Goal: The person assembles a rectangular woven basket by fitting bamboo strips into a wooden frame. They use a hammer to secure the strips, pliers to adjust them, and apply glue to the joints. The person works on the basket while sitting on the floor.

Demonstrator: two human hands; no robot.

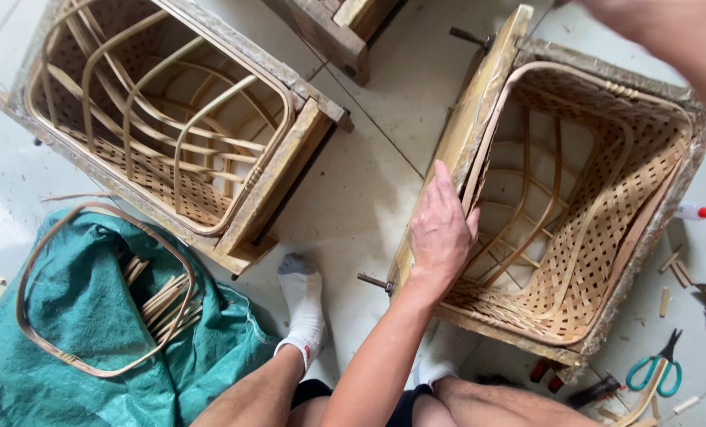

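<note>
Fingers on basket frame, green sack

Second bamboo basket in its wooden frame at left, green sack with bent bamboo hoop, teal-handled scissors, red-capped glue bottle

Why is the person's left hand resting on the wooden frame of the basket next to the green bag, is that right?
Not quite. The left hand does rest on a wooden frame, but it belongs to the woven basket on the right, near the scissors. The basket beside the green bag is the other basket, and no hand touches that one. The head view shows it.
</note>
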